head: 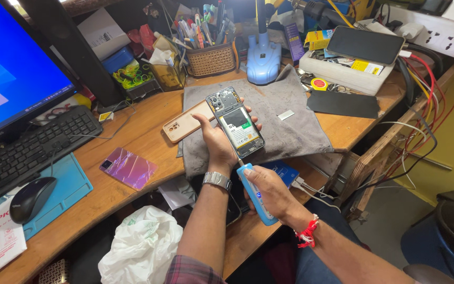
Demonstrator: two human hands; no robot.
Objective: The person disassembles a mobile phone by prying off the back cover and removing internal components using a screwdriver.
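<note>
Wooden table (132,138) crowded with repair gear, an opened phone held above a grey cloth.

Biggest was the table, carrying a lit blue monitor (11,68) and black keyboard (32,144) at the left, with a black mouse (31,199) on a teal mat (66,189). A grey cloth (285,113) lay across the middle, a beige phone back cover (185,122) at its left edge and a shiny pink cover (128,168) nearer the person. The left hand (220,143) gripped an opened phone (236,122), back off and battery showing, just over the cloth. The right hand (271,192) clenched a blue electric screwdriver (256,195), its thin tip meeting the phone's lower end.
</note>
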